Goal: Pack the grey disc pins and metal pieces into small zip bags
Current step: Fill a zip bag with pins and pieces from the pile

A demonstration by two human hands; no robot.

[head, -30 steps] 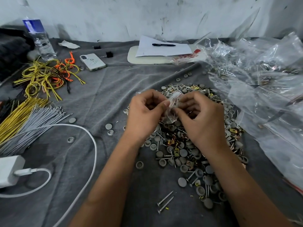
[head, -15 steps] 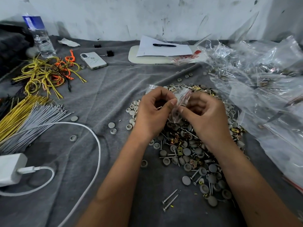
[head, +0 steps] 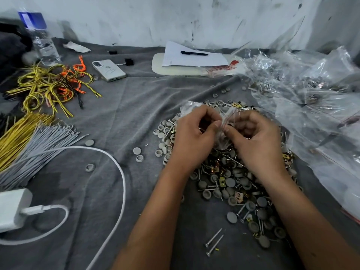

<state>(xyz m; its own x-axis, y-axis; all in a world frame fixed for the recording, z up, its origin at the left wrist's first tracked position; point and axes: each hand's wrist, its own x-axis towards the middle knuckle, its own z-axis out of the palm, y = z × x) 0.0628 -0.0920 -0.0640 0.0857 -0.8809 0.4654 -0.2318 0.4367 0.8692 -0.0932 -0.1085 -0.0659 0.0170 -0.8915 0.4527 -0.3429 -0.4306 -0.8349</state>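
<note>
A grey cloth [head: 136, 114] covers the desk where we work, clear plastic bags [head: 315, 106] heaped at its right edge. Below our hands spreads the pile of grey disc pins and metal pieces [head: 229, 184], loose caps scattered to its left. Above that pile, our left hand [head: 192, 137] and right hand [head: 259, 141] each pinch a small zip bag [head: 224, 123] between curled fingers, the grip of both closed on the clear plastic. Two loose nails [head: 213, 243] lie nearest us on the cloth.
</note>
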